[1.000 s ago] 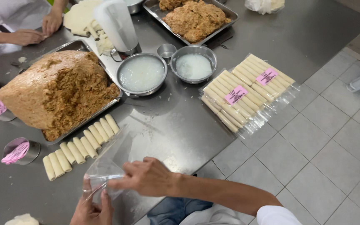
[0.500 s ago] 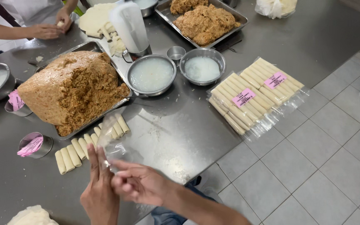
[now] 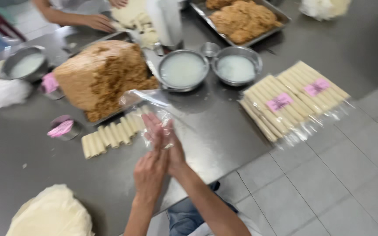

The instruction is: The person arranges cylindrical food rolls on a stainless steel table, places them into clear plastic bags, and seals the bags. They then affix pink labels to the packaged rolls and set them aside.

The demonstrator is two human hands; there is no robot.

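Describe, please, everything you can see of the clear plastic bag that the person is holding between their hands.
The clear plastic bag is thin, glossy and crinkled, empty as far as the blurred picture shows. Its lower end is pressed between the left hand and the right hand, palms together; the rest rises loosely above the fingers, over the steel table, in front of the row of pale rolls.

Both hands are pressed together, left hand (image 3: 150, 168) and right hand (image 3: 171, 148), with a clear plastic bag (image 3: 147, 105) between the fingers (image 3: 154, 126), above the steel worktop (image 3: 206, 131), near a row of pale rolls (image 3: 110, 135).
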